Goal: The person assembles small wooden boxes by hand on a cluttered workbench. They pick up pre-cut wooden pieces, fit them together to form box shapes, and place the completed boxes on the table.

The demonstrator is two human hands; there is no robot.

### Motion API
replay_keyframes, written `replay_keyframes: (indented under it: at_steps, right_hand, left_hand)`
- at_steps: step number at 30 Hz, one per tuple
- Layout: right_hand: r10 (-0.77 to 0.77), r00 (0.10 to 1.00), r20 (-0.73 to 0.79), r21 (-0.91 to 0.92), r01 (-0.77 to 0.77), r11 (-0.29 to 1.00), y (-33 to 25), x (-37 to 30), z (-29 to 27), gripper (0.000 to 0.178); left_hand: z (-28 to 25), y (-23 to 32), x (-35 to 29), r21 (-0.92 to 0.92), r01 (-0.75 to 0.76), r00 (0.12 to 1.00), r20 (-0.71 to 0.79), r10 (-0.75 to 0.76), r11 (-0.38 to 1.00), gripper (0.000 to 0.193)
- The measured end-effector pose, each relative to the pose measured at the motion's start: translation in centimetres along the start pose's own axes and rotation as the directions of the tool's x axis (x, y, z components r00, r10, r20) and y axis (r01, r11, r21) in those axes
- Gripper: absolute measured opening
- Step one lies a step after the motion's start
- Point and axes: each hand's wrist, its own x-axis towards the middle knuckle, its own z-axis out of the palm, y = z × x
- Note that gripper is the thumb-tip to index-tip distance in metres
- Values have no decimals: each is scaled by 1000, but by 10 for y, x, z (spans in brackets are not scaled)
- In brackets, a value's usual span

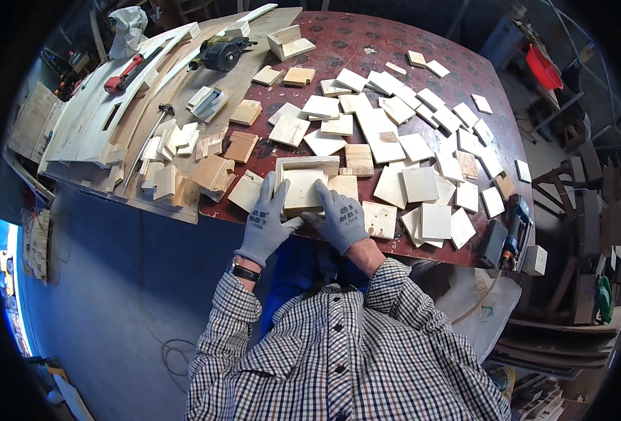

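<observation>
At the near edge of the dark red table, a small pale wooden box (305,188) lies between my two gloved hands. It looks like a flat panel with a raised strip along its far side. My left hand (263,221), in a grey glove, holds the left side, fingers pointing away from me and thumb toward the middle. From the right, my right hand (340,216) grips it the same way, forefinger on the panel. The near edge of the box is partly hidden by my thumbs. Just beyond it rests a small block (357,158).
Many loose wooden squares (421,184) cover the table (324,31). A nail gun (514,235) lies at the right corner. On the left are a circular saw (222,52), a red-and-black tool (124,76), a hammer (165,110) and a pile of blocks (177,140).
</observation>
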Motion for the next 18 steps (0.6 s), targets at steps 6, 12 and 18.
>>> replay_keyframes:
  at_steps: [6,12,18]
  right_hand:
    - [-28,1000,13,-175,30,984,-1,5,1,72]
    - [41,990,-133,261,-5,965,16,-10,-3,104]
    - [46,996,76,175,-58,983,14,5,-5,109]
  left_hand:
    - [6,-8,3,31,-19,999,-33,20,999,87]
    - [0,-13,7,-206,122,992,43,-116,971,102]
    - [8,-15,11,-119,17,1000,16,-15,993,97]
